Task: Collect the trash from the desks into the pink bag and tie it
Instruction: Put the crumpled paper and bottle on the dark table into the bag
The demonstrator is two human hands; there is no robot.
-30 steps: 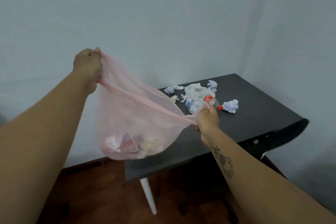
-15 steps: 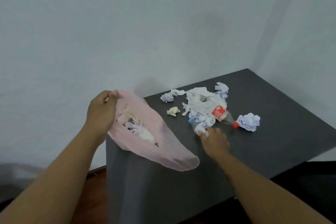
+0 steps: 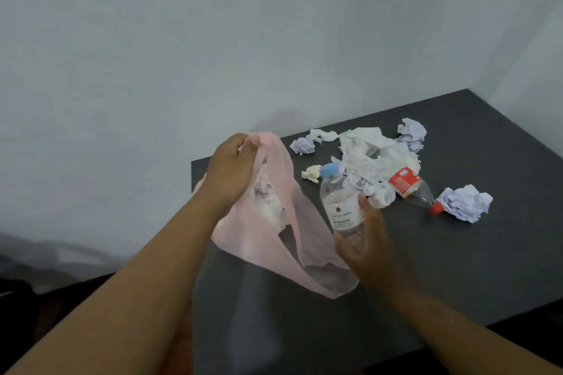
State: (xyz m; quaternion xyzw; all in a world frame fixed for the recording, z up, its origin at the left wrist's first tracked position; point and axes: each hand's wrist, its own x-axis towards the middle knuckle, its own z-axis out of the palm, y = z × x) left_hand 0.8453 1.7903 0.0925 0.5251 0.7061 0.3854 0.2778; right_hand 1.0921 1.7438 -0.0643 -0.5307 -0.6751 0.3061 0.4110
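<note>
The thin pink bag (image 3: pixel 268 240) lies on the dark desk (image 3: pixel 457 268) at its left end, with crumpled paper showing inside. My left hand (image 3: pixel 231 167) grips the bag's upper rim and lifts it. My right hand (image 3: pixel 362 240) holds a clear water bottle (image 3: pixel 341 201) with a light blue cap, upright, just right of the bag's mouth. Behind it lie a heap of white tissue (image 3: pixel 371 155), a bottle with a red label and red cap (image 3: pixel 411 189), and crumpled paper balls (image 3: pixel 466 202).
More crumpled paper lies at the back: a pale lilac ball (image 3: pixel 303 145), another (image 3: pixel 411 132) near the wall, and a small yellowish wad (image 3: pixel 312 173). A white wall stands close behind the desk. Dark floor shows at lower left.
My right hand let go of the bag's rim, reached to the trash pile and picked up the water bottle. The bag came to rest on the desk with my left hand still holding its rim.
</note>
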